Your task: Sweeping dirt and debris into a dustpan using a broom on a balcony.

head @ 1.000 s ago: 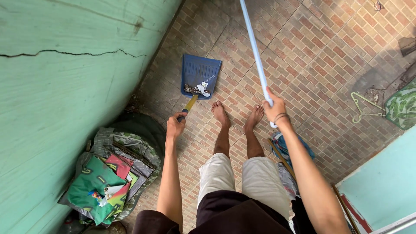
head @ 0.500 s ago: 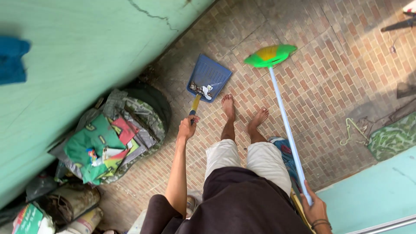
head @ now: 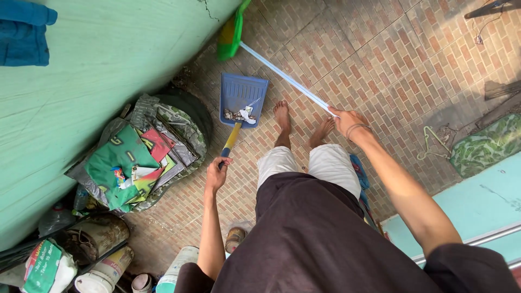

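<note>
My left hand grips the yellow handle of a blue dustpan, which rests on the brick-pattern floor in front of my bare feet. Scraps of paper and dirt lie in the pan near the handle. My right hand holds the end of a pale blue broom stick. The stick runs up and left to a green broom head that touches the foot of the green wall.
An open dark bag full of coloured wrappers sits by the green wall at left. Tins and buckets crowd the lower left. A wire hanger and a green patterned cloth lie at right beside a teal panel.
My right hand swung the broom from beside my right leg across to the left, and its head now rests at the wall. The dustpan stayed in place in my left hand.
</note>
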